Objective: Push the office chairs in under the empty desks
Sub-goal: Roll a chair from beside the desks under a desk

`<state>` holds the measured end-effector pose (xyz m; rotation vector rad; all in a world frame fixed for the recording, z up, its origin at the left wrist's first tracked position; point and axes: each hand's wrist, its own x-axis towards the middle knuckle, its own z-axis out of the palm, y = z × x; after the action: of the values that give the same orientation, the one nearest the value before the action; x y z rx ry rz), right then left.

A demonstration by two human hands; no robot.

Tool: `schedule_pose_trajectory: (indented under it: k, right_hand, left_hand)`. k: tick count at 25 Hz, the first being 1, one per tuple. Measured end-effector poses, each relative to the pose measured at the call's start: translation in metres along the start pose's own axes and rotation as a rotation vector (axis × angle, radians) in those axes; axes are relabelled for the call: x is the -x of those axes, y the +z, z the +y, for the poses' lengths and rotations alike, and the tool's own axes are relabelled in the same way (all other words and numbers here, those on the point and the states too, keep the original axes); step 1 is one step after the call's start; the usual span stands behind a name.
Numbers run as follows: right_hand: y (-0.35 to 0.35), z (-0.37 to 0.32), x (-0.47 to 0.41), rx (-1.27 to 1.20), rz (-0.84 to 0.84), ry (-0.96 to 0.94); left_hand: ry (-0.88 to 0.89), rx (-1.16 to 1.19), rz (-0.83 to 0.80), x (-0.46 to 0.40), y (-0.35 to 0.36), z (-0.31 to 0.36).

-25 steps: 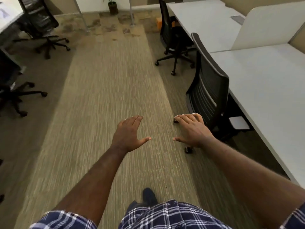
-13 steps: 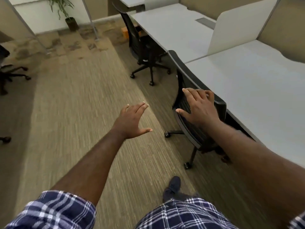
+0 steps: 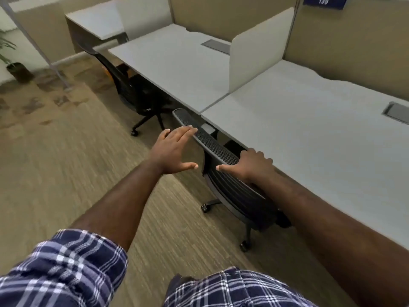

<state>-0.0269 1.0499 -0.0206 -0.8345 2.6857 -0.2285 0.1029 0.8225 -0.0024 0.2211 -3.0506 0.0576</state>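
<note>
A black mesh-backed office chair [image 3: 230,191] stands at the edge of the near grey desk [image 3: 321,138], its back top close to the desk edge. My right hand [image 3: 250,166] is curled over the top of the chair's backrest, fingers over the far side. My left hand [image 3: 174,151] is spread open just left of the backrest top, its fingertips at the mesh rim. A second black chair [image 3: 130,89] stands partly under the far desk [image 3: 177,65].
White divider panels [image 3: 259,47] separate the desks, with tan partition walls behind. Grey cable hatches [image 3: 217,45] sit in the desktops. Striped carpet fills the aisle to the left. A potted plant [image 3: 13,65] stands at the far left by a metal post.
I have stepped closer and turned right toward the desk. My right hand went from lying on the chair back to gripping its top; my left hand has reached the backrest rim.
</note>
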Motion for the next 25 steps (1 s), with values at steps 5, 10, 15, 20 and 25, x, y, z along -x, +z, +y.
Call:
schedule_pose_trajectory:
  k: [5,10,15,20,25]
  right_hand:
    - [-0.004,0.003,-0.002,-0.152,-0.152,0.061]
    - [-0.003,0.003,0.007,-0.133,-0.15,0.119]
    - [0.001,-0.004,0.018,-0.037,-0.015,0.196]
    - [0.006,-0.01,0.037,0.127,0.134,0.239]
    - [0.005,0.0,0.06,0.146,0.121,0.277]
  left_hand:
    - [0.204,-0.085,-0.141,-0.07,0.005,-0.028]
    - [0.387,-0.047,-0.199,-0.115,0.011,-0.035]
    - [0.492,0.03,-0.201,-0.139,0.016,-0.039]
    - [0.517,0.048,-0.163,-0.142,0.02,-0.035]
    - [0.545,0.047,-0.146,-0.131,0.02,-0.014]
